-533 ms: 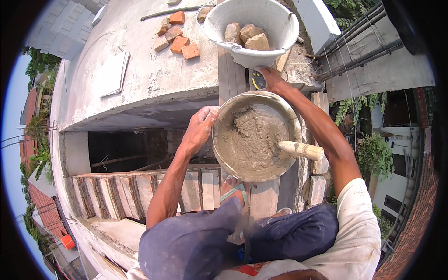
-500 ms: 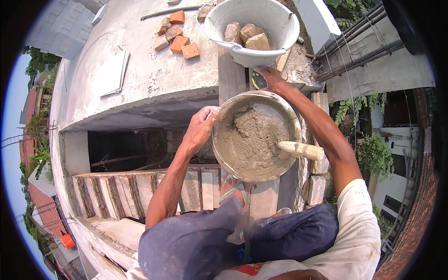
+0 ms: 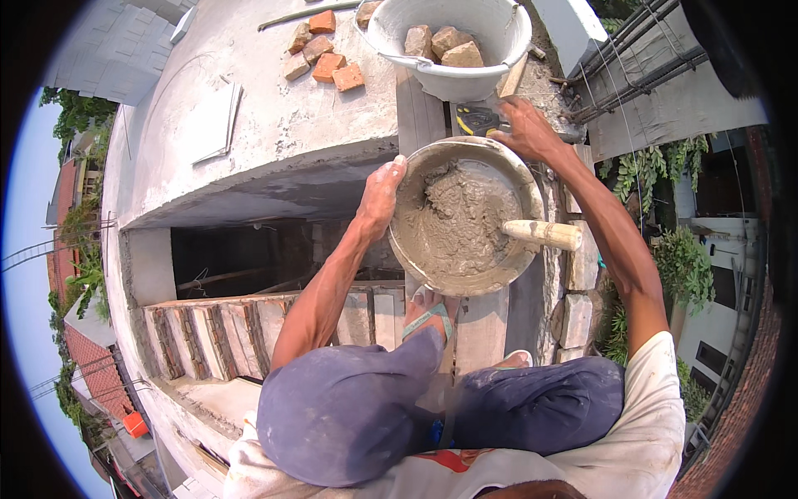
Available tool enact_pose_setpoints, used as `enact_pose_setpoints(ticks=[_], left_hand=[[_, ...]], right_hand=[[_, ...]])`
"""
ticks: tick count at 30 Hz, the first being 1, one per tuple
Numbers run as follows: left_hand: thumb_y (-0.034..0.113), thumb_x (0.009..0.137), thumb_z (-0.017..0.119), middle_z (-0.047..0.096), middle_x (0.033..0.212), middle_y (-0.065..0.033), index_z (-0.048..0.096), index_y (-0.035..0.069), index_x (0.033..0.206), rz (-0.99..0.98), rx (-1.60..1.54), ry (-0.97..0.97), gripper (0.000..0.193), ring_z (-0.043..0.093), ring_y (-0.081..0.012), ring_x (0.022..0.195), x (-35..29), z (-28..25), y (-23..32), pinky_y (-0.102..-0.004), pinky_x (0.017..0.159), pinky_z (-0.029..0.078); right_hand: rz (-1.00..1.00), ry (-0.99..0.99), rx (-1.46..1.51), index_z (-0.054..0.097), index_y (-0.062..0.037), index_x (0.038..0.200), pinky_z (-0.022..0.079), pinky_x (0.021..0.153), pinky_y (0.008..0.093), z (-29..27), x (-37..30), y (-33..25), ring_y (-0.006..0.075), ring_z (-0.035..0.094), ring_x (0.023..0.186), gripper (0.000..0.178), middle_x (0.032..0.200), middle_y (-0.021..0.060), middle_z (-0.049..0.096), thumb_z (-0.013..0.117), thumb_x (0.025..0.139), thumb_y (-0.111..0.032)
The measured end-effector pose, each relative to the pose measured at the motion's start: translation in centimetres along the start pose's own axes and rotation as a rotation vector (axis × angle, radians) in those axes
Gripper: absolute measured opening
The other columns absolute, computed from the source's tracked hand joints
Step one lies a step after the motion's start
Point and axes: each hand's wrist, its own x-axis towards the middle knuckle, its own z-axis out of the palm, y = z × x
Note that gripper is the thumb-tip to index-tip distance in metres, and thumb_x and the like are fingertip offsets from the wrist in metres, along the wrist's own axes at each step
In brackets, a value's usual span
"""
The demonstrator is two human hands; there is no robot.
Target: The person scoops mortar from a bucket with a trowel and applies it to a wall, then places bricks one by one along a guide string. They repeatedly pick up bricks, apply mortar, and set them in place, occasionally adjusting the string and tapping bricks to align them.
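At the far left, one orange object is seen low down, and above it stands a stack of pale blocks, too many to count exactly. On the grey slab lie white flat sheets; their number I cannot tell. To the right of them are six brick pieces in one loose group, and a seventh piece is beside the bucket.

The left hand is at the left rim of one round bowl. Its visible fingers are pressed together; some are hidden, so whether they pinch the rim I cannot tell. The bowl is in front of the person, above the planks, and contains grey wet mortar. Beyond the bowl stands one white bucket with three brick pieces inside. Between the bucket and the bowl is one black and yellow tape measure. Two feet in sandals are below the bowl.

The right hand is just beside the tape measure, thumb and forefinger spread apart; whether they touch it I cannot tell. One wooden handle sticks out over the bowl's right rim. Further right, steel bars run slanting.
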Motion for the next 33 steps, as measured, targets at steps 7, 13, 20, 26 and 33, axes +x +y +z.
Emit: enact_pose_setpoints(ticks=[7, 13, 20, 26, 33], left_hand=[[0.036, 0.112, 0.051, 0.058, 0.101, 0.0004, 0.064, 0.000, 0.108, 0.067, 0.010, -0.003, 0.038, 0.047, -0.0110, 0.096, -1.3, 0.8, 1.6, -0.0311, 0.092, 0.042], [0.034, 0.113, 0.050, 0.050, 0.093, 0.0031, 0.060, 0.004, 0.099, 0.156, 0.134, 0.010, 0.035, 0.041, -0.0102, 0.090, -2.5, 3.3, 4.2, -0.0298, 0.085, 0.038], [0.033, 0.114, 0.050, 0.044, 0.082, 0.0017, 0.056, 0.004, 0.090, 0.290, 0.331, 0.032, 0.038, 0.039, -0.0109, 0.079, -3.2, 4.8, 4.2, -0.0306, 0.072, 0.038], [0.036, 0.112, 0.053, 0.052, 0.077, -0.0063, 0.058, -0.003, 0.092, 0.288, 0.436, 0.028, 0.044, 0.047, -0.0144, 0.077, -4.4, 7.8, 6.6, -0.0370, 0.069, 0.043], [0.035, 0.111, 0.053, 0.054, 0.075, -0.0098, 0.059, -0.004, 0.091, 0.337, 0.505, 0.067, 0.044, 0.049, -0.0154, 0.076, -4.5, 7.6, 7.2, -0.0379, 0.070, 0.045]], right_hand=[[0.215, -0.759, 0.094, 0.068, 0.0062, 0.115, 0.057, 0.086, 0.0540, -17.5, -7.4, -9.4, 0.0425, 0.072, 0.099, 0.078, 0.100, 0.0279, 0.073, 0.059, 0.099, -0.069], [-0.002, -0.813, -0.040, 0.065, 0.0054, 0.100, 0.059, 0.068, 0.0485, -13.4, -12.2, -12.8, 0.0391, 0.075, 0.075, 0.039, 0.075, 0.0190, 0.072, 0.059, 0.103, -0.033], [0.061, -0.537, -0.341, 0.068, -0.0019, 0.089, 0.058, 0.063, 0.0444, -21.4, -15.0, -13.3, 0.0310, 0.076, 0.076, 0.007, 0.079, 0.0134, 0.072, 0.065, 0.088, -0.008], [0.165, -0.255, -0.355, 0.066, 0.0013, 0.093, 0.061, 0.065, 0.0413, -17.2, -17.8, -11.4, 0.0314, 0.075, 0.081, 0.010, 0.086, 0.0162, 0.067, 0.065, 0.086, -0.006], [-0.059, -0.246, -0.211, 0.067, 0.0038, 0.101, 0.061, 0.064, 0.0422, -14.3, -20.8, -15.3, 0.0322, 0.073, 0.076, 0.022, 0.085, 0.0171, 0.065, 0.071, 0.083, -0.009]])
